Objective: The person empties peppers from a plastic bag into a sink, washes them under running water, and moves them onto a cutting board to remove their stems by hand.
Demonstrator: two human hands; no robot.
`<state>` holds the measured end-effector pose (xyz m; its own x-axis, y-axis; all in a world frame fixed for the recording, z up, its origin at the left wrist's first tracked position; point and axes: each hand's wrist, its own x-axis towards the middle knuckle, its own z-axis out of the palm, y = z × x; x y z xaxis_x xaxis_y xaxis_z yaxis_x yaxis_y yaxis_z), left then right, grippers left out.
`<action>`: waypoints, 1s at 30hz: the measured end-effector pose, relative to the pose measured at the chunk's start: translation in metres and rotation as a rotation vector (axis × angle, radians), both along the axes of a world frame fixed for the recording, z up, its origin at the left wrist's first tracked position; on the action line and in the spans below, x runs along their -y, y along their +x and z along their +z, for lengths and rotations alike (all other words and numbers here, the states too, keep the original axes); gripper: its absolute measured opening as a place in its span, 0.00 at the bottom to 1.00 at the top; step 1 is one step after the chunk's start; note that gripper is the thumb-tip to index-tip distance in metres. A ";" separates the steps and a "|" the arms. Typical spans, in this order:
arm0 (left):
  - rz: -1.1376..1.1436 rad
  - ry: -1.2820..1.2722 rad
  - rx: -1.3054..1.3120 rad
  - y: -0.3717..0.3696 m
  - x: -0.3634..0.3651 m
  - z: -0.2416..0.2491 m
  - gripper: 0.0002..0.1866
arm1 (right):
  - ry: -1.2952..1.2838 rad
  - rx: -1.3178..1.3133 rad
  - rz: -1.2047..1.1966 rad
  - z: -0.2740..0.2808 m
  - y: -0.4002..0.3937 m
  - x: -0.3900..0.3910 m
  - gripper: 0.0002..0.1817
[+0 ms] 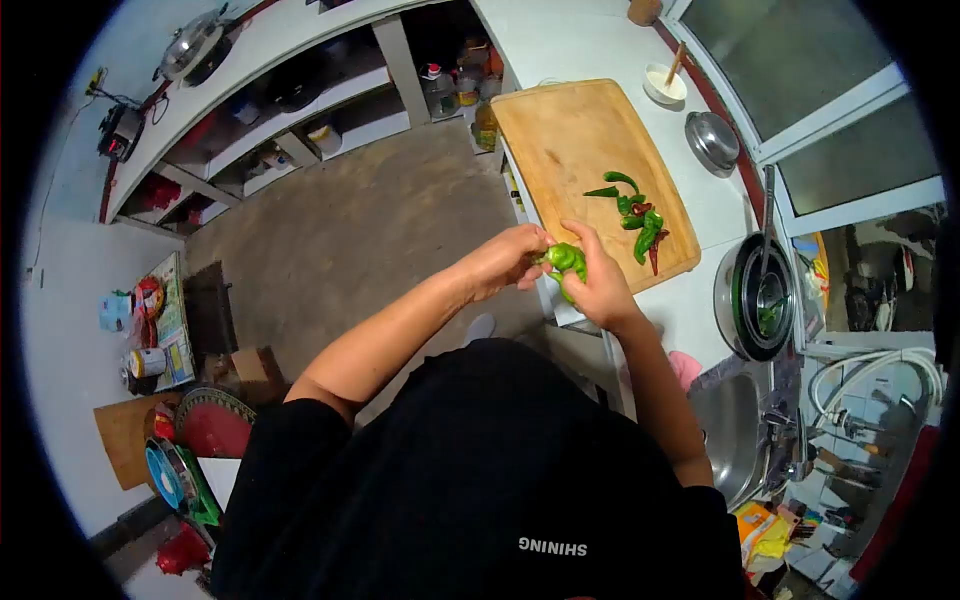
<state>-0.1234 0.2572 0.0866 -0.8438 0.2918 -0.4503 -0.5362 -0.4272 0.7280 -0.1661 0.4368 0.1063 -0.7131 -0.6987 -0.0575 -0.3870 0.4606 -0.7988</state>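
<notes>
Both hands grip 1 green pepper (565, 260) between them, held in the air just off the near edge of the counter (590, 40). From the left side of the view, the left hand (505, 262) comes in on a bare forearm, and its fingertips pinch the left end of the pepper. Next to it, the right hand (600, 285) cups the pepper from the right and below, with the thumb laid over the top, so the lower part of the pepper is hidden behind the fingers. Whether the pepper is whole or already torn cannot be told at this size.

Beyond the hands, a wooden cutting board (570, 140) lies on the white counter, its near corner just past the right hand. A small heap of green peppers (632, 210) rests on the right half of the board, with 1 or 2 red ones (655, 255) mixed in at the near end. Right of the board, close to the window frame, sit a small white bowl (662, 85) with a stick standing in it and an upturned metal bowl (712, 140). Nearer the person on that side, a stack of round metal basins (757, 295) holds something green inside, and a steel sink (730, 430) lies below it.
</notes>
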 end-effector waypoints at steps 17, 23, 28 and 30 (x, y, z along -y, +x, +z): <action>-0.047 0.031 -0.041 0.015 -0.004 -0.018 0.04 | 0.023 -0.478 -0.027 -0.032 0.029 0.008 0.27; 0.094 0.200 0.075 0.015 -0.017 -0.050 0.05 | 0.012 -0.468 -0.175 -0.037 0.037 0.007 0.25; 0.049 0.108 0.078 0.002 -0.028 -0.014 0.06 | -0.041 -0.356 -0.361 -0.062 0.029 -0.005 0.24; -0.065 -0.058 0.009 -0.005 -0.035 -0.006 0.08 | -0.029 -0.216 -0.371 -0.049 0.030 -0.011 0.22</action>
